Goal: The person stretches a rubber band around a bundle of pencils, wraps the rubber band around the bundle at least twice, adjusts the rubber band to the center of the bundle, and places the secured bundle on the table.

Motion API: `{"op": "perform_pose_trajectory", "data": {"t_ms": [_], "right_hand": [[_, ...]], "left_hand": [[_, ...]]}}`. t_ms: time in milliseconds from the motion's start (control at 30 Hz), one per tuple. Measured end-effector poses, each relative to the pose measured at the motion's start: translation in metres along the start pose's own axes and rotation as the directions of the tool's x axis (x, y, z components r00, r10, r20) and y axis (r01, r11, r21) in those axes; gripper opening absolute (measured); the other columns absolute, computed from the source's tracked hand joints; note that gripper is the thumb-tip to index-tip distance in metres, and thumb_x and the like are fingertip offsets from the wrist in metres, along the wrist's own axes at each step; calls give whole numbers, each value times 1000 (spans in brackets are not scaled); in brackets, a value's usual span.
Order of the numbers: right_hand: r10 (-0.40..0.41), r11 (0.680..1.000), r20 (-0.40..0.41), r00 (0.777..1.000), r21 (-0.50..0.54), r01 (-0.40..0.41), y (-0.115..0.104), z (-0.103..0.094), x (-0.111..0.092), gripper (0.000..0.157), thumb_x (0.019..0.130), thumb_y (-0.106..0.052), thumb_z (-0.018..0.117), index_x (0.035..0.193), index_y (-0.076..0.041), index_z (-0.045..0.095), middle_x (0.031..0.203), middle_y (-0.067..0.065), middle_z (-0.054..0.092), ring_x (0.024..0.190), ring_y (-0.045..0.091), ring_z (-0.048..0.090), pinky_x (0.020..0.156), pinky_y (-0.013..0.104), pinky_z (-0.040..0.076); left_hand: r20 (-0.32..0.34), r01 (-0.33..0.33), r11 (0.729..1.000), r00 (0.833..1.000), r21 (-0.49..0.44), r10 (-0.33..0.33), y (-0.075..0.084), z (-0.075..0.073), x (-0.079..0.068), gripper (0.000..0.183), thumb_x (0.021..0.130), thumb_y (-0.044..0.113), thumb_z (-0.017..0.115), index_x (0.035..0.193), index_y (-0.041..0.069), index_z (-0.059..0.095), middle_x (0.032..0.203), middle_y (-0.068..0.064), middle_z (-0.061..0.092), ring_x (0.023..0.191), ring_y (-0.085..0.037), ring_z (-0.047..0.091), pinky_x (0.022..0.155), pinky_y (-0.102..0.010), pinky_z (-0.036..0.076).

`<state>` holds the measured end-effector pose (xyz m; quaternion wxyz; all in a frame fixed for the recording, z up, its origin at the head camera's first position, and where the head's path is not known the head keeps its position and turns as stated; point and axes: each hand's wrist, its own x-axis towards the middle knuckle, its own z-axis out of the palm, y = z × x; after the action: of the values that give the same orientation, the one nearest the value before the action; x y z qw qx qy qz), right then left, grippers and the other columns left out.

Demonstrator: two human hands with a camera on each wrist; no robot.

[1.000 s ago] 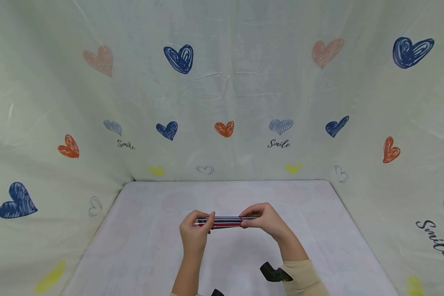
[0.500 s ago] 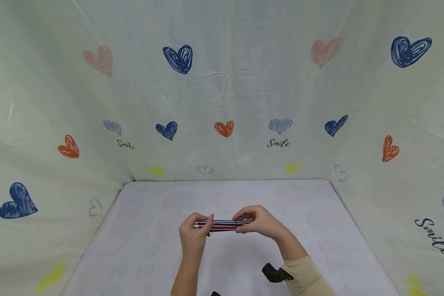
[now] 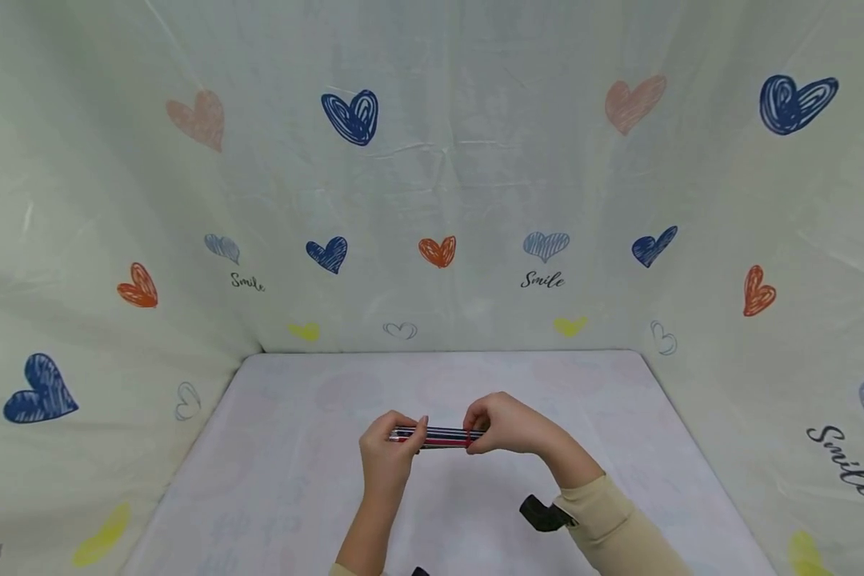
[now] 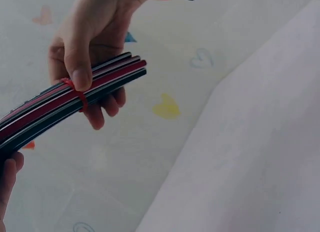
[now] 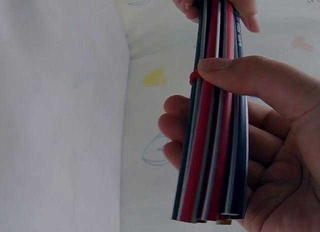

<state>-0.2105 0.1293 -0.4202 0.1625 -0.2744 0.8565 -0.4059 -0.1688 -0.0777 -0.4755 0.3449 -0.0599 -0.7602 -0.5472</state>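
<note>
A bundle of pencils (image 3: 442, 438), striped dark and red, is held level above the table between both hands. My left hand (image 3: 389, 452) grips one end, thumb across the near side; in the left wrist view only its fingers (image 4: 9, 179) show at the lower left. Near the other end, my right hand (image 3: 514, 426) pinches the bundle, its thumb pressing on a red rubber band (image 4: 82, 101) wound round the pencils. The right wrist view shows that band (image 5: 195, 77) at the thumb tip, with the other fingers behind the bundle and the pencil ends (image 5: 202, 219) even.
A white table (image 3: 295, 480) with rounded far corners lies beneath the hands. Pale cloth (image 3: 446, 176) printed with hearts and "Smile" hangs behind and at both sides. A black wrist device (image 3: 545, 514) sits by the right sleeve (image 3: 590, 500).
My right hand has shifted slightly left and then a little back right along with the bundle. The left hand has moved a bit right. Both keep hold of the pencils.
</note>
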Motion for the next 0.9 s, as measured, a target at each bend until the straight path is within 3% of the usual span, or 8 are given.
{"op": "perform_pose_trajectory", "data": {"t_ms": [100,367,567,767,900], "right_hand": [[-3,1000,-37,999,1,3,2,-2,-2,15,76,-6,81,87,-9,71,78,-5,68,72,13,64,65,31,52],[-26,998,-56,998,59,29,15,9,-10,17,76,-15,84,90,-10,75,80,-6,69,71,12,62,62,29,51],[-1,998,-92,996,68,8,16,18,-12,16,77,-20,83,90,-15,77,77,-8,69,63,10,57,54,28,48],[48,997,-64,997,57,-44,16,25,-16,17,78,-31,82,90,-21,77,69,-9,66,56,8,51,45,27,43],[18,997,-78,997,83,-12,18,26,-20,30,78,-27,83,101,-13,70,76,-8,66,62,11,58,52,28,48]], "left_hand": [[12,5,1000,1000,-8,-5,2,4,2,20,78,6,81,70,9,63,67,2,63,53,-7,57,46,-20,46],[55,171,981,984,-88,-167,5,8,-11,21,81,5,78,71,11,61,72,0,64,44,-7,57,44,-25,50],[84,196,972,979,-129,-187,3,15,-18,20,84,12,77,73,10,61,75,-1,63,45,-9,57,45,-25,49],[111,188,975,978,-115,-176,1,16,-24,21,83,8,78,72,12,61,73,1,61,45,-7,56,43,-25,48],[128,169,981,980,-100,-155,0,13,-20,21,83,7,78,71,13,61,70,3,61,43,-7,56,42,-26,48]]}}
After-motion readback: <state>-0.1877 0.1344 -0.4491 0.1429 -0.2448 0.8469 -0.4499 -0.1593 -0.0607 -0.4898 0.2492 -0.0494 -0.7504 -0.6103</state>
